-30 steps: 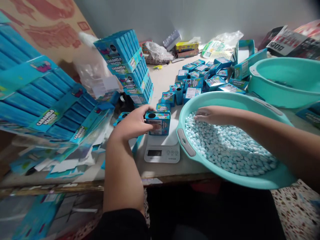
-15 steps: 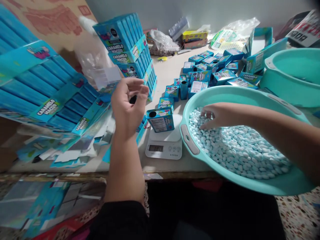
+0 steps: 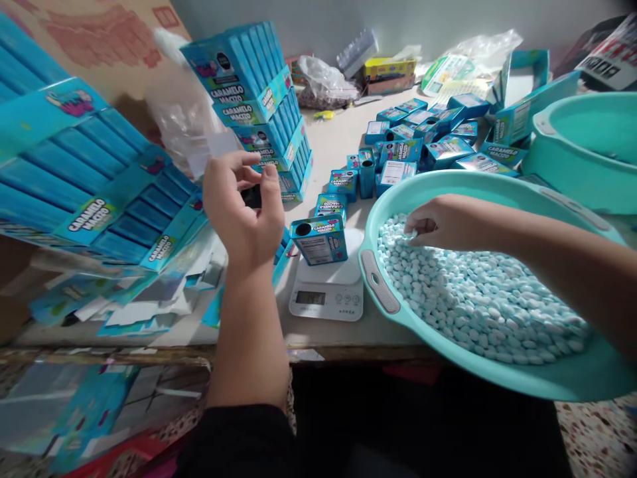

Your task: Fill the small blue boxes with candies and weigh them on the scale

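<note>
My right hand [image 3: 432, 222] is over the pale blue and white candies [image 3: 478, 285] in a turquoise tub [image 3: 497, 375], its fingertips pinched together on a few of them. My left hand [image 3: 243, 199] is held up left of the scale, fingers curved and thumb apart, and I see nothing gripped in it. On the white kitchen scale [image 3: 326, 309] a blue candy box [image 3: 321, 240] stands upright with a round dark hole in its top. The display digits are too blurred to read surely. A dark patch shows behind my left thumb; I cannot make out what it is.
Stacked display cartons [image 3: 259, 99] stand behind my left hand, and a larger stack [image 3: 99, 179] leans at far left. Several loose candy boxes [image 3: 401, 151] lie behind the tub. A second turquoise tub [image 3: 562, 162] stands at right. Cardboard scraps [image 3: 149, 299] cover the left table edge.
My right hand has risen slightly and its fingers have drawn together on candies. My left hand has shifted a little to the left. The box on the scale stays in place.
</note>
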Motion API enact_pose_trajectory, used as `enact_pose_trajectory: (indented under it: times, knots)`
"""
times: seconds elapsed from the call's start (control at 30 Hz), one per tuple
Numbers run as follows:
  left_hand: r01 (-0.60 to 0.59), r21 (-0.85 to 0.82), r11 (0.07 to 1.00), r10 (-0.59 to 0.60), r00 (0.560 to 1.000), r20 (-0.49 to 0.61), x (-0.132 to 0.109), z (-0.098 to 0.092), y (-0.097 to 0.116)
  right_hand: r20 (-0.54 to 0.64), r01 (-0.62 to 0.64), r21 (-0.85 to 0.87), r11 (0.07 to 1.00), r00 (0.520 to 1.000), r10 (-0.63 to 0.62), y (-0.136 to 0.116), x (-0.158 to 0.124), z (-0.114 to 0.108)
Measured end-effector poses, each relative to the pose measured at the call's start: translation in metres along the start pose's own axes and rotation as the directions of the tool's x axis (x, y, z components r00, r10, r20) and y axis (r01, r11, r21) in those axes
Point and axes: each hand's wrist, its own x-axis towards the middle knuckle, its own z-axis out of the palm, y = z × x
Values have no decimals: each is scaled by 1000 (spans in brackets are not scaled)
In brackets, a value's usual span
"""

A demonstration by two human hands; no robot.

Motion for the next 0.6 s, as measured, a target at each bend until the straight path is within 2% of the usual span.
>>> enact_pose_trajectory:
  times: [0.2,0.43,0.6]
  knots:
    - [-6,7,1000,6,999,41,2,0,0,-75,0,34,999,997,3,-6,-2,-5]
    - [-32,22,999,31,998,49,2,2,0,-95,11,41,999,995,-7,-4,-2,-7]
    - [-7,8,1000,7,997,81,2,2,1,-111,1,52,999,994,5,-4,-2,-8]
